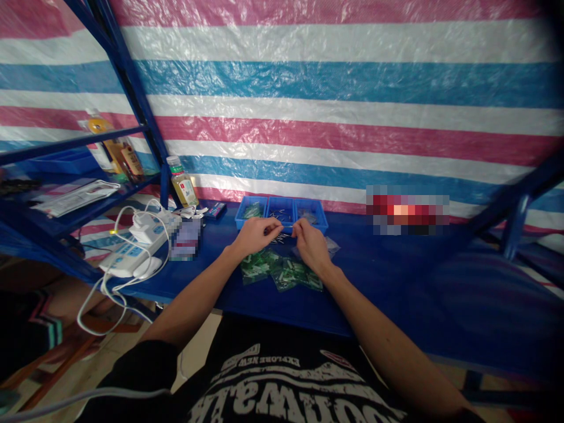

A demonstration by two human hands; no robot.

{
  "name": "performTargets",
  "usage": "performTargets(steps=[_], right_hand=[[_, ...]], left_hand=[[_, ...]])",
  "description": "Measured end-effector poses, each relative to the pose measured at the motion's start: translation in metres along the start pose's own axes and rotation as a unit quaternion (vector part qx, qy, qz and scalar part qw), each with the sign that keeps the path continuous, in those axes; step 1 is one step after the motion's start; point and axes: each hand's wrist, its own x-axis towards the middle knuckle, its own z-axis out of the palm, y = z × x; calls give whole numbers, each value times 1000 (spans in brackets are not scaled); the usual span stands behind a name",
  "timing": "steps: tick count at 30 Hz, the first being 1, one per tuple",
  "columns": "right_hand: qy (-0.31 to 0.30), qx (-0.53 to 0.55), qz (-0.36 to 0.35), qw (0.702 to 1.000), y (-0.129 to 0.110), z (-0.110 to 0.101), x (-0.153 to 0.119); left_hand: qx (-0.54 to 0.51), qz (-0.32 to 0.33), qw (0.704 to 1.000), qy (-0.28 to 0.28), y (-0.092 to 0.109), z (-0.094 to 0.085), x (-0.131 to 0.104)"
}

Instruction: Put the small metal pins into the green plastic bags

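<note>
My left hand (pixel 258 234) and my right hand (pixel 312 242) meet in front of a blue divided tray (pixel 325 222), fingers pinched. A thin, pale edge runs between the fingertips of both hands; what it belongs to is too small to make out. Just below the fingers lie several small metal pieces (pixel 281 238), like screws or pins. Nearer to me, several small clear bags with green and white contents (pixel 286 275) lie in a pile. The tray's left compartment holds green pieces, the middle one dark metal bits, and the right one clear plastic. Beside my right wrist lies clear plastic (pixel 332 247).
A white power strip (pixel 127 255) with tangled cables lies on the left of the blue table (pixel 379 276). Behind it stands a bottle (pixel 181 183). A blue metal shelf (pixel 70 217) rises at the left, with a person's leg (pixel 66 305) below. A blurred red object (pixel 405 210) lies back right.
</note>
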Motion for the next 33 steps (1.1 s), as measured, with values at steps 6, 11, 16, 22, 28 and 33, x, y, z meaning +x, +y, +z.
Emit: performTargets(steps=[6, 11, 16, 22, 28, 33], right_hand=[[-5, -17, -35, 999, 3, 3, 1], [-69, -110, -107, 986, 5, 10, -2], [-106, -140, -115, 978, 8, 14, -4], [-111, -146, -110, 977, 7, 14, -2], [-110, -154, -111, 976, 9, 18, -1], [-97, -158, -116, 976, 8, 17, -1]], left_hand=[[65, -146, 979, 124, -7, 5, 7], [69, -140, 982, 105, -10, 6, 7], [26, -73, 996, 41, -10, 2, 2], [8, -31, 999, -25, -8, 6, 1], [2, -24, 999, -38, -5, 6, 0], [4, -25, 999, -41, -5, 5, 0]])
